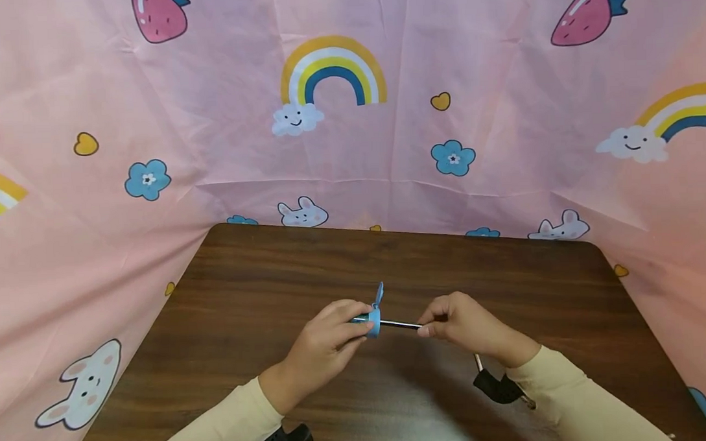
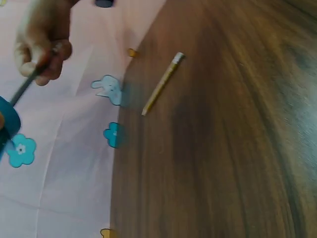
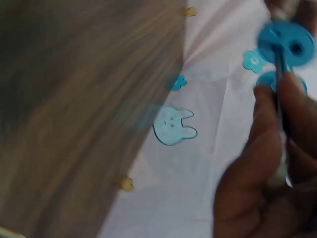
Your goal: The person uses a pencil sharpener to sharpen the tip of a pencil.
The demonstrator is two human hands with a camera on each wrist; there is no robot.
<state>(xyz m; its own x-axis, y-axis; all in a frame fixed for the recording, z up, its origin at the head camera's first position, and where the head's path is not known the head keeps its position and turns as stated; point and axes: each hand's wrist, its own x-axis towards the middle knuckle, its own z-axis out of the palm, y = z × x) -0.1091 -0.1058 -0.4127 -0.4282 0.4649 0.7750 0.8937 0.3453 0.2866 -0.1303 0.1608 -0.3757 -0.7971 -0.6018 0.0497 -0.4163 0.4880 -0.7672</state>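
My left hand (image 1: 322, 338) grips a small pencil sharpener (image 1: 374, 323) with a blue top, held sideways above the table. Its hinged blue lid (image 1: 380, 294) stands up, flipped away from the opening. A dark, slim pencil (image 1: 400, 324) runs from the sharpener's opening to my right hand (image 1: 467, 323), whose thumb and fingers pinch its outer end. In the right wrist view, a round blue part (image 3: 272, 35) of the sharpener shows a dark hole beside the blurred pencil. My fingers hide most of the sharpener's body.
A yellowish pencil (image 2: 162, 85) with a pale end lies on the brown wooden table (image 1: 284, 262) in the left wrist view. A pink printed cloth (image 1: 227, 121) hangs behind and beside the table. Dark wrist cameras sit below both wrists.
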